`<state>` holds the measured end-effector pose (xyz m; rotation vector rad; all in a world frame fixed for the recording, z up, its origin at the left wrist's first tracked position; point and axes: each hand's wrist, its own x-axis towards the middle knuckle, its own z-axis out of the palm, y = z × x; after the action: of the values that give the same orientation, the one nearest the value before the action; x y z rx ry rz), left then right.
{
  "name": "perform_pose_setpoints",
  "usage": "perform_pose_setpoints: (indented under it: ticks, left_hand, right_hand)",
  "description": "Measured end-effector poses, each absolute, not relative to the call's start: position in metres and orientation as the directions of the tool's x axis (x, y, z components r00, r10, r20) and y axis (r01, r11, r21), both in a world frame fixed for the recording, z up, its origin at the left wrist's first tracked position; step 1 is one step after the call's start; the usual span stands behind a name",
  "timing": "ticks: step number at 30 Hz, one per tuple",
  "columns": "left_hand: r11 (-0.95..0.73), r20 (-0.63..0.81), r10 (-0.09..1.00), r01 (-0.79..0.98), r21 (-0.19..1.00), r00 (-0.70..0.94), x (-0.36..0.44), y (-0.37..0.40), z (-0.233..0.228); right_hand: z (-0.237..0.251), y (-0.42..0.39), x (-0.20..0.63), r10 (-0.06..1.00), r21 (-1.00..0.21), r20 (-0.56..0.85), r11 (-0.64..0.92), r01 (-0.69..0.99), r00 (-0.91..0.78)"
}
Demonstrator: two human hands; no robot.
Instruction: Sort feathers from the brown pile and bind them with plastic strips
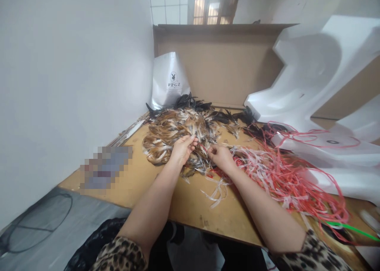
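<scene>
A pile of brown, white and black feathers (pixel 178 130) lies on a wooden board (pixel 184 203). My left hand (pixel 182 149) rests on the near edge of the pile, fingers curled around a few feathers. My right hand (pixel 220 156) is just to its right, pinching at the feathers where a red string meets them. A tangle of red and white plastic strings (pixel 282 176) spreads from my right hand toward the right.
A white bag (pixel 170 81) printed PPGZ stands at the back against a cardboard wall (pixel 225 65). White foam packing pieces (pixel 314 84) fill the right side. A white wall runs along the left. A green string (pixel 350 227) lies at the right edge.
</scene>
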<state>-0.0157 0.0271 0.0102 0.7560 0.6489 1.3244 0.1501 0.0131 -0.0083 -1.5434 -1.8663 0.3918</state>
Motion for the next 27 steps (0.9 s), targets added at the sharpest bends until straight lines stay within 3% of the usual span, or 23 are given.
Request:
perform_pose_setpoints:
  ticks: [5,8,13,19,27]
  left_hand:
    - [0.082,0.001,0.991,-0.619,0.781,0.132,-0.016,0.028,0.010]
    - [0.088,-0.007,0.991,-0.617,0.782,0.133,-0.016,0.028,0.010]
    - [0.119,0.000,0.981,-0.601,0.790,0.195,-0.015,0.025,0.012]
    - [0.238,-0.005,0.916,-0.534,0.811,0.401,-0.012,0.017,0.016]
    - [0.266,-0.026,0.910,-0.536,0.801,0.413,-0.011,0.017,0.014]
  right_hand:
    - [0.008,0.011,0.163,0.990,-0.950,0.120,0.136,0.282,-0.075]
    - [0.024,0.006,0.176,0.993,-0.997,0.055,0.060,0.044,-0.107]
    - [0.037,0.004,0.190,0.981,-0.973,0.031,-0.014,-0.230,-0.194]
    - [0.019,0.011,0.173,0.997,-0.957,0.039,0.020,-0.291,-0.060]
    - [0.012,0.005,0.154,0.997,-0.972,0.028,0.009,-0.235,-0.076]
